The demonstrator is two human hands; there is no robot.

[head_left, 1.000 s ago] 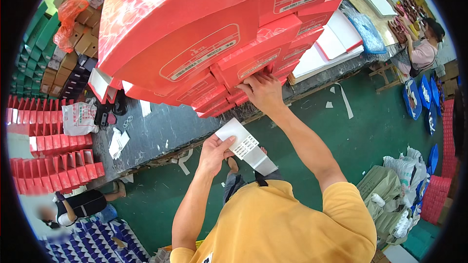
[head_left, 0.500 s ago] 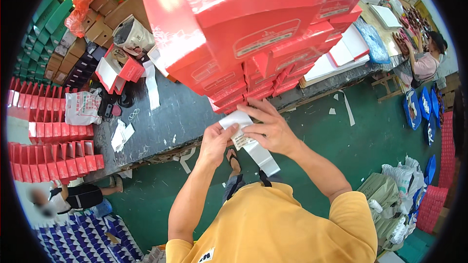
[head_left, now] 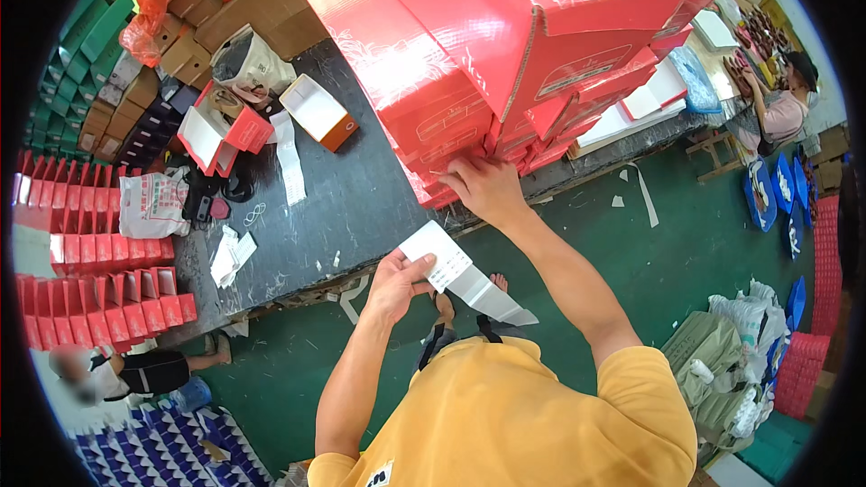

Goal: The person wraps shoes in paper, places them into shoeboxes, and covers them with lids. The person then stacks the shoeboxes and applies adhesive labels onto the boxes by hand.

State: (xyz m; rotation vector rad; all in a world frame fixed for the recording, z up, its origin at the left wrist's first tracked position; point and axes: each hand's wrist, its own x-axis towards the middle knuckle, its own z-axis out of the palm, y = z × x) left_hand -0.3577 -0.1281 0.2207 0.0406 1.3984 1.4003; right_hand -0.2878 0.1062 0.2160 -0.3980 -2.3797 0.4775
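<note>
The left hand (head_left: 394, 284) pinches a white label strip (head_left: 462, 275) in a closed grip just off the dark bench (head_left: 361, 198) edge. The right hand (head_left: 483, 188), fingers spread, presses the lowest boxes of the red box stack (head_left: 487, 45) on that bench. An open red box (head_left: 221, 131) and an orange-sided tray (head_left: 317, 111) lie left of the stack.

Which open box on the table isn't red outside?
The orange box, white inside, lying beside the paper strip. The other open box, to its left, is red outside.
</note>
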